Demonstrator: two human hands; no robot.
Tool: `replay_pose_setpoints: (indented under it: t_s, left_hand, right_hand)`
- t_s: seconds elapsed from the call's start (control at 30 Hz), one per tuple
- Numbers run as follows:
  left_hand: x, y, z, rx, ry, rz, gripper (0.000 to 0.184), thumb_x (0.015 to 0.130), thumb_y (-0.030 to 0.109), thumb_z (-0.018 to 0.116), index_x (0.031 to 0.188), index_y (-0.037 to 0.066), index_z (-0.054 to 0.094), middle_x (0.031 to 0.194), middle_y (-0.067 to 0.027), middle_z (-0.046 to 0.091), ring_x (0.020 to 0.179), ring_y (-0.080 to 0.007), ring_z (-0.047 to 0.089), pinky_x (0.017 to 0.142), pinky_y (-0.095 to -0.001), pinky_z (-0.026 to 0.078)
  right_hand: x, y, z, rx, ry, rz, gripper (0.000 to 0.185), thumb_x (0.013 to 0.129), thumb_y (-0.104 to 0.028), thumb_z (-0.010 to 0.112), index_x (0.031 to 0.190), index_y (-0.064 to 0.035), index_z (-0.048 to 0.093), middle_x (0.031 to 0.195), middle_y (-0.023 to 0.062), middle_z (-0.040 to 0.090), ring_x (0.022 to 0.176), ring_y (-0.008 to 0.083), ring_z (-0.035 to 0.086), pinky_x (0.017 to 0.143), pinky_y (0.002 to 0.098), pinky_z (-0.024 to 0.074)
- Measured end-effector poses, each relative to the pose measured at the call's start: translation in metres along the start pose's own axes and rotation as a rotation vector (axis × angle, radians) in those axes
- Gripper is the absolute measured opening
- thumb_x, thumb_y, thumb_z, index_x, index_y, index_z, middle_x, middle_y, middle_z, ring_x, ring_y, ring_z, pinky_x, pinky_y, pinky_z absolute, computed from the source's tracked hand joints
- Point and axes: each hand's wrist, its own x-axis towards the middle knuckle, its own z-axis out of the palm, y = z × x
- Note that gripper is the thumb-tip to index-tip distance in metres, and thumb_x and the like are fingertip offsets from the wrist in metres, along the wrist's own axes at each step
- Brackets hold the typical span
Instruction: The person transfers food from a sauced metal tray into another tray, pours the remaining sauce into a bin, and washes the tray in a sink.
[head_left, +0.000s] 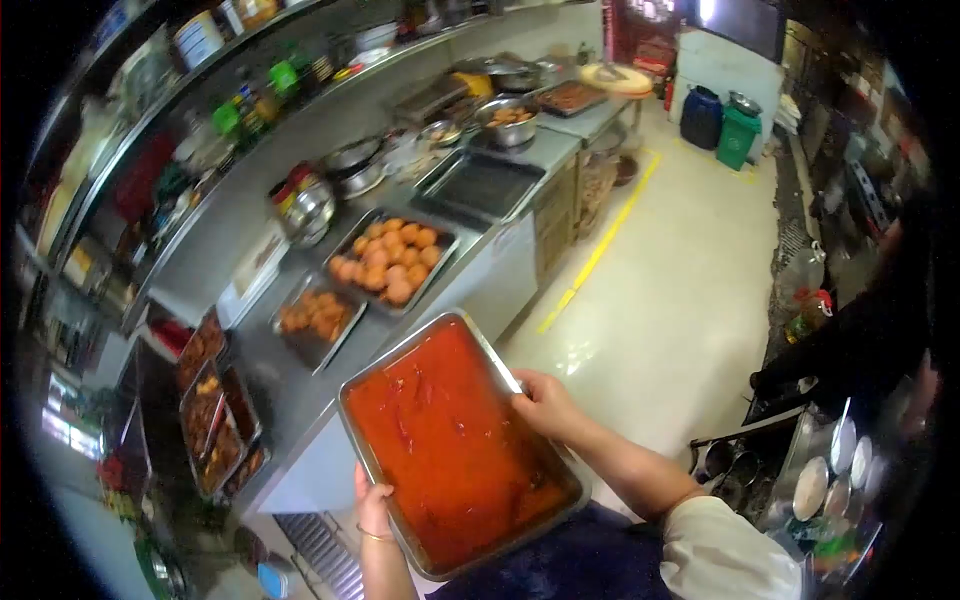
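Deep metal tray held between both hands, in front of a dark blue garment and beside the near edge of the table. I have my left hand at the tray's left edge, thumb over the rim, a thin bracelet on the wrist. My right hand takes the opposite edge, thumb likewise on the rim. In both, the grip is clamped on the tray; the fingers beneath it are hidden from me. The tray contains a red-orange liquid, with dark red, elongated pieces at its surface.

On the table, I note a tray of round orange-brown items, heaped together, and just beside it a smaller tray of brown pieces. Farther along lie a dark rectangular tray and, near it, a metal pot holding brownish rounded items. At the left end, I see several trays of brown food, close together; their exact contents are too blurred to tell. Shelves with jars and bottles run above. At right, a yellow line crosses the pale floor; beyond it stand a blue barrel and a green bin.
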Motion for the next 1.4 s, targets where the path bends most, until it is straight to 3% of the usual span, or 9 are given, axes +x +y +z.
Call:
replay_pose_setpoints:
  t_s: [0.13,0.23,0.4,0.7,0.83,1.13,1.27,1.3,1.4]
  left_hand:
    - [0.068,-0.038,0.090,0.034,-0.140,-0.046,0.076,0.061,-0.009,0.042,0.136,0.005,0.035,0.123,-0.0076,0.050,0.107,-0.0199,0.050,0.089,-0.0284,0.042]
    - [0.122,-0.050,0.167,0.054,-0.215,-0.104,0.075,0.062,-0.009,0.042,0.136,0.005,0.035,0.122,-0.0086,0.051,0.105,-0.0202,0.052,0.087,-0.0290,0.044]
    - [0.220,-0.085,0.289,0.070,-0.415,-0.138,0.075,0.062,-0.005,0.043,0.136,0.003,0.033,0.122,-0.0109,0.052,0.107,-0.0248,0.052,0.096,-0.0351,0.040]
    - [0.393,-0.120,0.551,0.192,-0.560,-0.387,0.077,0.069,-0.008,0.045,0.142,0.008,0.023,0.087,-0.0123,0.060,0.055,-0.0173,0.056,0.051,-0.0299,0.049]
    - [0.477,-0.171,0.654,0.215,-0.706,-0.338,0.074,0.066,-0.011,0.044,0.137,0.006,0.034,0.111,-0.0088,0.058,0.087,-0.0168,0.060,0.075,-0.0275,0.050]
    - [0.596,-0.273,0.868,0.281,-0.717,-0.276,0.056,0.075,-0.007,0.052,0.129,0.007,0.042,0.107,-0.0039,0.057,0.089,-0.0150,0.057,0.069,-0.0272,0.049]
    - [0.660,-0.305,0.968,0.292,-0.874,-0.322,0.075,0.063,0.001,0.048,0.137,0.009,0.035,0.123,-0.0114,0.050,0.108,-0.0281,0.051,0.086,-0.0370,0.045]
    - [0.613,-0.273,1.029,0.299,-0.689,-0.184,0.053,0.075,0.013,0.058,0.126,0.003,0.048,0.083,-0.0103,0.056,0.056,-0.0204,0.045,0.050,-0.0301,0.039]
    - [0.695,-0.313,1.078,0.539,-0.800,-0.338,0.081,0.064,0.004,0.054,0.141,0.006,0.029,0.118,-0.0158,0.050,0.082,-0.0248,0.054,0.067,-0.0330,0.046]
  right_hand:
    - [0.027,0.013,-0.103,-0.110,0.129,0.023,0.036,0.077,-0.011,0.050,0.111,-0.0028,0.058,0.091,0.0194,0.064,0.085,0.0267,0.062,0.075,0.0369,0.0475]
    - [0.063,0.049,-0.167,-0.114,0.246,-0.102,0.038,0.081,0.001,0.045,0.117,0.0008,0.056,0.076,0.0003,0.059,0.063,0.0064,0.049,0.055,0.0216,0.0403]
    - [0.102,0.045,-0.271,-0.072,0.444,0.030,0.033,0.078,-0.006,0.051,0.109,0.0001,0.059,0.089,0.0145,0.065,0.077,0.0215,0.061,0.070,0.0343,0.0479]
    - [0.200,0.114,-0.475,-0.199,0.831,0.129,0.037,0.082,0.001,0.048,0.119,0.0025,0.051,0.079,0.0048,0.059,0.064,0.0088,0.054,0.056,0.0240,0.0455]
    - [0.248,0.092,-0.559,0.179,0.921,0.125,0.044,0.082,0.004,0.044,0.126,0.0060,0.043,0.084,0.0078,0.062,0.065,0.0092,0.057,0.053,0.0237,0.0457]
    - [0.380,0.082,-0.783,-0.032,0.788,0.251,0.035,0.080,0.001,0.048,0.114,-0.0030,0.054,0.077,-0.0008,0.058,0.062,0.0068,0.051,0.052,0.0226,0.0426]
    - [0.438,0.124,-0.889,0.110,0.873,0.128,0.044,0.080,-0.002,0.051,0.125,-0.0011,0.049,0.091,0.0097,0.064,0.078,0.0131,0.060,0.066,0.0276,0.0496]
    - [0.453,0.140,-0.919,0.021,0.854,0.134,0.046,0.080,-0.003,0.050,0.126,0.0027,0.046,0.098,0.0141,0.064,0.084,0.0174,0.061,0.071,0.0289,0.0500]
    - [0.491,0.122,-0.989,-0.116,0.899,0.221,0.048,0.081,-0.011,0.050,0.126,0.0033,0.046,0.120,0.0227,0.055,0.109,0.0291,0.056,0.092,0.0354,0.0442]
